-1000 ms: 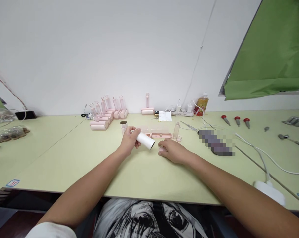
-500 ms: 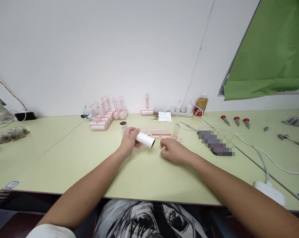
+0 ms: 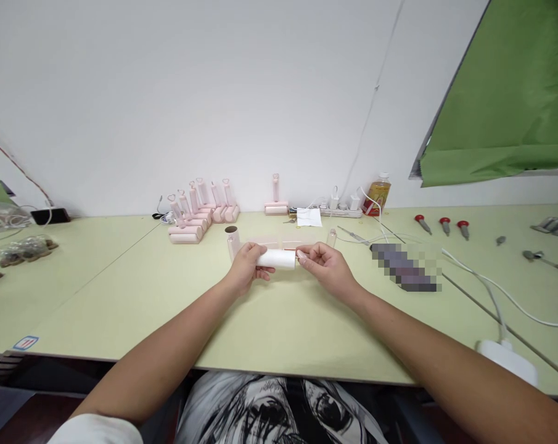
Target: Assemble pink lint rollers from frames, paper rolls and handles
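Observation:
My left hand (image 3: 250, 269) is wrapped round one end of a white lint roller refill (image 3: 279, 258), held level above the table. At the refill's right end, my right hand (image 3: 324, 264) is closed in a pinch, fingertips touching the rim. What it pinches is small and mostly covered by the fingers. Behind the hands lie pink and clear lint roller case parts (image 3: 297, 240), partly hidden. A second refill with a brown core (image 3: 231, 230) stands upright to the left, in front of which is a clear handle piece. Another clear handle (image 3: 332, 237) stands to the right.
Several pink lint rollers (image 3: 186, 234) stand at the back left, and one pink lint roller (image 3: 275, 208) by the wall. A power strip (image 3: 338, 213), a drink bottle (image 3: 378, 193), a blurred-out phone (image 3: 403, 268), white cables and red-topped tools (image 3: 445, 226) lie to the right.
My right hand has moved up to the refill's right end and now pinches there. The refill has turned from slanting downward to nearly level.

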Available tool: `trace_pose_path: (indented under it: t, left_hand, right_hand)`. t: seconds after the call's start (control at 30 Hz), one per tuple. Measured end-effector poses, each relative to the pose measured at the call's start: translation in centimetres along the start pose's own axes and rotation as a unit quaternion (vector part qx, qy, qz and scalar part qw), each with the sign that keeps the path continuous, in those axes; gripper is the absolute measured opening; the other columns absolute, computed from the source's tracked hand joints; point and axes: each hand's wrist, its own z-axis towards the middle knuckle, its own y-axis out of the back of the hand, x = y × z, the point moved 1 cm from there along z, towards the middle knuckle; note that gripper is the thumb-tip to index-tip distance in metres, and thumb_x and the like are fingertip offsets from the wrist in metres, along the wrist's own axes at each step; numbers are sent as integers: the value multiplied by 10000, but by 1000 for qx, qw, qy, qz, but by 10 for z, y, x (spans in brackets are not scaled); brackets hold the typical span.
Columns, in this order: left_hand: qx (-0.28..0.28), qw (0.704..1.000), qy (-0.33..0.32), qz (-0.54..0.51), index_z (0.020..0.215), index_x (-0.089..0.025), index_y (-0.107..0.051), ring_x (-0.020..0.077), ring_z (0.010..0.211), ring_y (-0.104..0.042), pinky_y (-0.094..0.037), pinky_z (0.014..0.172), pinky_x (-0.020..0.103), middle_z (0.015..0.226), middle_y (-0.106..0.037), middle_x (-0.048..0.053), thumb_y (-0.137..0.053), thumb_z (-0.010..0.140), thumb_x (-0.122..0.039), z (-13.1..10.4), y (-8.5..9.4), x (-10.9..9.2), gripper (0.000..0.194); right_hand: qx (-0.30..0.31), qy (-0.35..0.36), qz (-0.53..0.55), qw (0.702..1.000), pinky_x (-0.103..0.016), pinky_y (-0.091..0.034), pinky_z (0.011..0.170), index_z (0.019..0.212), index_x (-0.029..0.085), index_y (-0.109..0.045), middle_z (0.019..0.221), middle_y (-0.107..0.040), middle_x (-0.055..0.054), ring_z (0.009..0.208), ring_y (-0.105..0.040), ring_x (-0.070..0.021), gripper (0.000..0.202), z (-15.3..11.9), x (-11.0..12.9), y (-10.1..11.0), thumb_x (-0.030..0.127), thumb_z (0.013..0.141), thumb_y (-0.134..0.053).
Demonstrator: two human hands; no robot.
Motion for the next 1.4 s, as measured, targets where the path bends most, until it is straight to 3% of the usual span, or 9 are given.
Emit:
trace_pose_path:
  t: [0.23,0.37,0.47,0.67,1.03,1.13,1.23,1.3,1.4]
  left_hand:
    - [27,1000,12,-6,905,-176,-422,142,557,-644,-496,408,216,773,-601,26,-579,796,-312,-4,-3,0,235]
    - [94,993,18,69,879,-196,-440,111,461,-559,-382,335,187,693,-561,-13,-607,782,-459,-5,-3,2,327]
    - [144,972,-33,184,949,-187,-536,88,443,-480,-326,358,181,663,-549,-19,-623,761,-537,-7,-3,4,406]
    - [185,903,-172,348,1006,-181,-660,203,818,-577,-460,683,279,902,-641,39,-726,682,-494,-13,-7,6,455]
    - [190,898,-183,352,1097,-187,-637,232,883,-586,-454,748,303,1010,-658,46,-691,718,-479,-12,-6,7,482]
    - [189,911,-180,320,1176,-188,-606,235,879,-593,-459,721,300,1026,-660,63,-667,742,-465,-14,-7,5,519]
    - [166,922,-162,310,1185,-184,-605,251,867,-603,-471,681,303,981,-668,74,-658,741,-479,-15,-7,3,536]
    - [158,925,-156,310,1164,-188,-616,257,861,-611,-479,672,307,962,-674,73,-659,739,-486,-16,-8,3,520]
    - [186,919,-187,292,1161,-202,-623,272,933,-621,-495,737,328,1031,-679,82,-659,758,-456,-17,-9,1,478]
  right_hand:
    - [11,24,-14,1000,-381,-462,811,637,210,-419,1085,-680,-127,965,-612,-231,406,-4,-1,-4,511,749,-669]
    - [7,41,13,999,-379,-453,832,649,211,-414,1088,-679,-138,993,-610,-233,402,-4,0,-3,491,760,-680]
    - [4,48,38,998,-381,-457,850,656,213,-406,1100,-679,-135,1007,-615,-231,407,-3,0,-1,480,755,-697]
    - [40,47,29,998,-406,-473,879,668,215,-425,1118,-680,-144,1076,-612,-246,385,-6,4,-2,475,766,-691]
    - [70,43,30,996,-429,-479,918,720,210,-454,1221,-634,-143,1127,-597,-258,348,-7,1,-3,461,778,-688]
    - [61,48,41,996,-429,-507,909,917,227,-511,1392,-492,-135,1167,-572,-255,305,-8,-1,-2,400,771,-715]
    - [37,68,24,997,-447,-517,931,1313,323,-395,1517,-310,-100,1241,-514,-264,626,-9,0,0,359,776,-715]
    - [28,85,-2,996,-464,-490,982,1447,357,-249,1531,-289,-89,1295,-460,-272,803,-11,1,0,341,787,-707]
    - [105,90,-47,989,-487,-462,1016,1452,331,-335,1507,-357,-82,1313,-438,-289,718,-13,2,-1,339,817,-671]
